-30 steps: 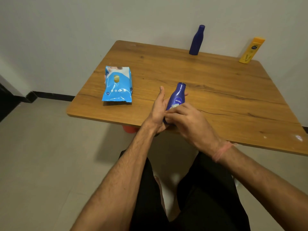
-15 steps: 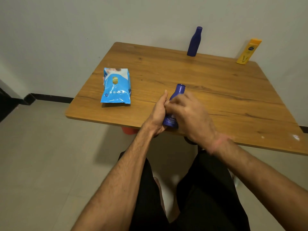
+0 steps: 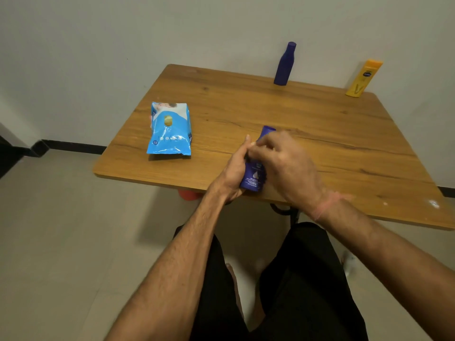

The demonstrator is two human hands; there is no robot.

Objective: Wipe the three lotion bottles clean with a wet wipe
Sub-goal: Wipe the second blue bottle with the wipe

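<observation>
A small dark blue lotion bottle (image 3: 253, 176) stands near the front edge of the wooden table (image 3: 320, 114), its back label towards me. My left hand (image 3: 233, 168) grips its left side. My right hand (image 3: 288, 166) is curled over the bottle's upper part, just below the cap. Whether a wet wipe lies under those fingers I cannot tell. A tall dark blue bottle (image 3: 285, 65) and a yellow lotion bottle (image 3: 364, 78) stand upright at the table's far edge by the wall.
A light blue pack of wet wipes (image 3: 170, 129) lies flat on the table's left part. The wall runs right behind the table. My legs in black trousers are below the front edge, over a pale tiled floor.
The small bottle has been turned so the front logo faces away and the back label shows. My right hand has slid from the bottle's lower part up to its neck.
</observation>
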